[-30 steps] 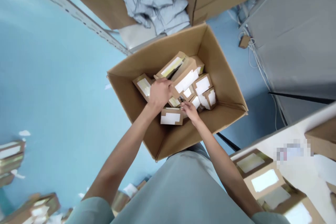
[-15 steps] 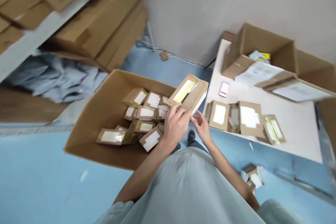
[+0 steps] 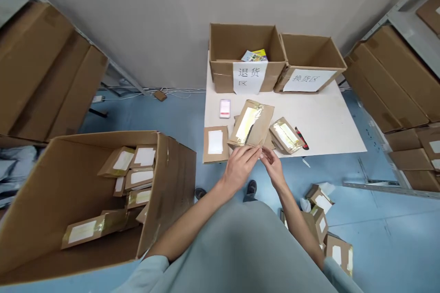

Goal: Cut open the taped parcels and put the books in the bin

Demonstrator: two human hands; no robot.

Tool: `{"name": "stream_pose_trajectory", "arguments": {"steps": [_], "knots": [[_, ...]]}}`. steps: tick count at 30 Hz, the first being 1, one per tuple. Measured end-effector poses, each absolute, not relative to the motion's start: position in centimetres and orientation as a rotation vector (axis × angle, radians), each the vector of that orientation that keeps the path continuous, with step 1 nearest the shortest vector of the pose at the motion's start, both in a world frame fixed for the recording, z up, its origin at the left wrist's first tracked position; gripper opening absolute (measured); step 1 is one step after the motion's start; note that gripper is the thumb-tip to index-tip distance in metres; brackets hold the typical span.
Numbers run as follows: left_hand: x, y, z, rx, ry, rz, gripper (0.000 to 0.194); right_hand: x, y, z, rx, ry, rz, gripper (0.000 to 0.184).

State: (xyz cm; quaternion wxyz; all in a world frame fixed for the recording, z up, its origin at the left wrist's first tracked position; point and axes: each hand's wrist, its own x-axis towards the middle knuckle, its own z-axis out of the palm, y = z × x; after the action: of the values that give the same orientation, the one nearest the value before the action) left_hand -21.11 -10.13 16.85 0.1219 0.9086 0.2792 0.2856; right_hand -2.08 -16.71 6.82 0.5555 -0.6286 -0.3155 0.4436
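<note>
Taped parcel (image 3: 264, 121) has moved over the table (image 3: 330, 126) — seemingly in both hands (image 3: 239, 165).

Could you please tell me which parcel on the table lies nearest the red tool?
The parcel immediately right of the held parcel: the red tool lies at its right side; others are farther left.

You've got a loose pale grey-blue top (image 3: 240, 242) on, plain-looking, cloth smooth and rounded across the front. Your left sleeve (image 3: 156, 263) and right sleeve (image 3: 338, 274) match it, short and wide, hems ending around the elbows. Below those, your forearms are bare, down to your bare left hand (image 3: 239, 165) and right hand (image 3: 273, 168). Dark trouser leg (image 3: 250, 198) peeks out under your top. Left shoe (image 3: 200, 193) and right shoe (image 3: 252, 187): dark, rounded toes, finer detail too small to tell.
</note>
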Motion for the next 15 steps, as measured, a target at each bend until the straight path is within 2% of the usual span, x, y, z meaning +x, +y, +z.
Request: {"name": "stream_pose_trajectory", "arguments": {"steps": [5, 9, 12, 15], "knots": [[-11.1, -10.7, 13.6, 2.644, 0.83, 0.653, 0.043, 7.0, -17.8, 4.2, -1.539, -0.73, 1.127, 0.08], [-7.1, -12.3, 11.1, 2.594, 0.793, 0.494, 0.04, 10.2, -18.8, 3.2, -1.517, -0.752, 1.171, 0.071], [-6.9, -13.4, 11.0, 2.46, 0.776, 0.652, 0.038, 11.1, -19.4, 3.7, -1.513, -0.735, 1.145, 0.063], [-8.3, -12.4, 12.1, 2.265, 0.959, 0.846, 0.028, 11.5, -19.4, 4.8, -1.577, -0.699, 1.113, 0.065]]}}
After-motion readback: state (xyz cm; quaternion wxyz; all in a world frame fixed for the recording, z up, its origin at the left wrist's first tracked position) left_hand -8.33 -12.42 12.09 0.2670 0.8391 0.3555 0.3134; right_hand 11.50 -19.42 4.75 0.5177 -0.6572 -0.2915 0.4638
